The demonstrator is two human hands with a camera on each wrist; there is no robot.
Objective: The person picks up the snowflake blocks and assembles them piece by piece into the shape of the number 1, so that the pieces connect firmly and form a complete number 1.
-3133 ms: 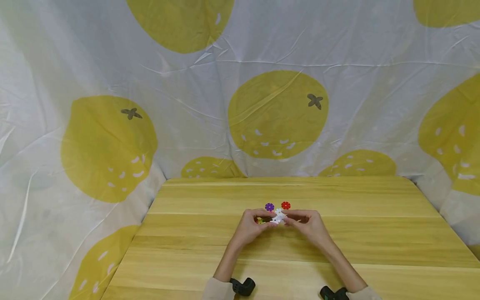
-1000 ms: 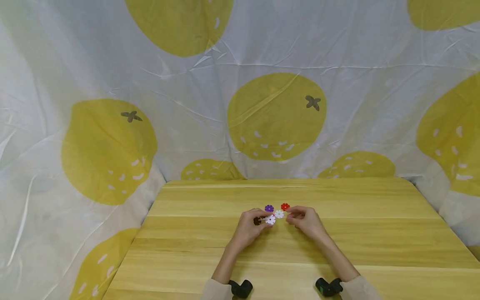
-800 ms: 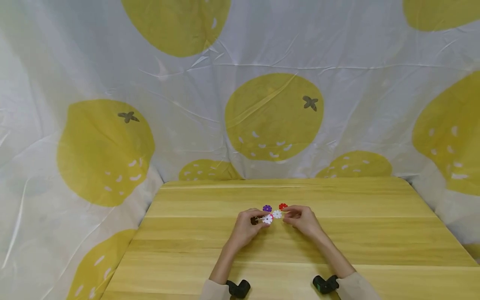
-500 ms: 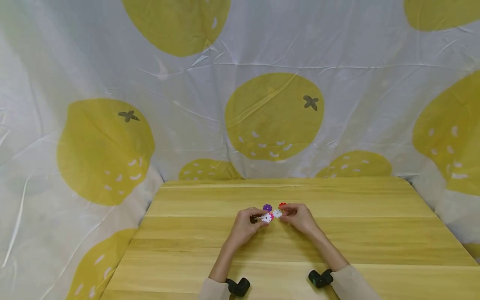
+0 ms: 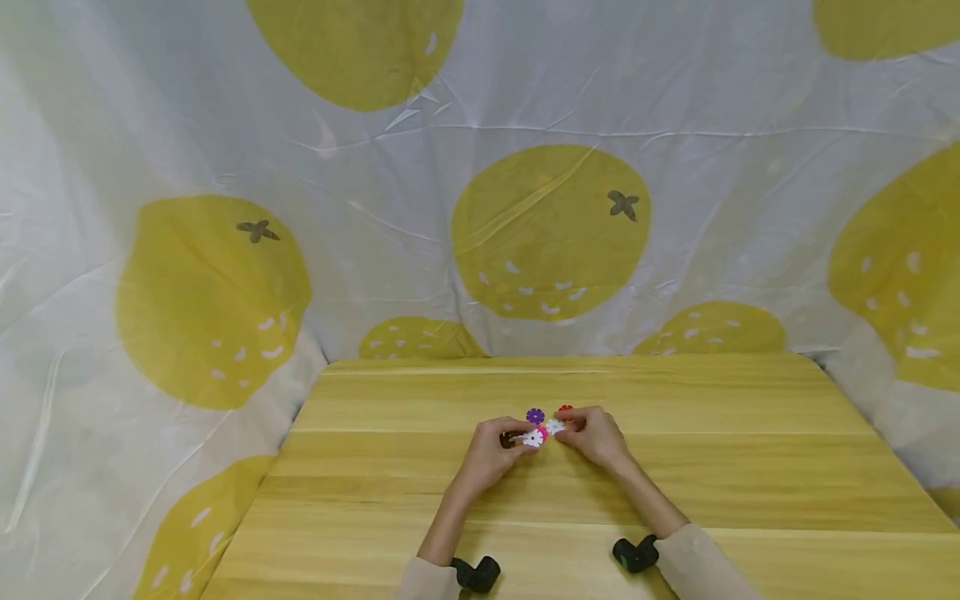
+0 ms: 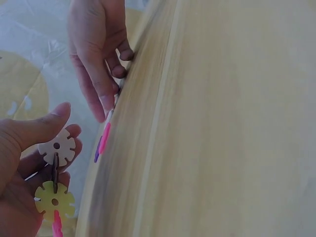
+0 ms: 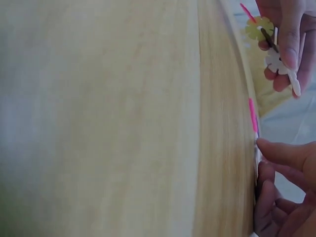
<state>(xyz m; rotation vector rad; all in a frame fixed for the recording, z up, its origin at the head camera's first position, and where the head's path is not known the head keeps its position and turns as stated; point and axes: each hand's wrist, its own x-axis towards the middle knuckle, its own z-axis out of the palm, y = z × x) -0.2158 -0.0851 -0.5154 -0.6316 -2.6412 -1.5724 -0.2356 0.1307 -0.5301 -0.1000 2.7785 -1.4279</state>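
Note:
My left hand (image 5: 487,454) pinches a small chain of notched plastic building discs, held above the table. In the left wrist view the chain shows a white disc (image 6: 57,145), a dark brown disc (image 6: 55,173) set crosswise, a yellow disc (image 6: 55,201) and a pink disc (image 6: 58,224). At the right, my right hand (image 5: 596,437) has its thumb and index finger at the edge of a flat white disc (image 5: 554,427), seemingly gripping it. A pink disc (image 7: 253,114) lies beside that one. The right hand partly covers a red disc (image 5: 566,408).
A purple disc (image 5: 535,415) lies just behind the left hand's fingertips. The wooden table (image 5: 360,500) has its far edge against a hanging lemon-print cloth (image 5: 390,217). Black wrist cameras (image 5: 477,573) sit on both wrists.
Earlier, both hands were together at the white pieces; then the right hand drew away. Since then it has come left to the flat white disc, while the left hand keeps its chain almost still.

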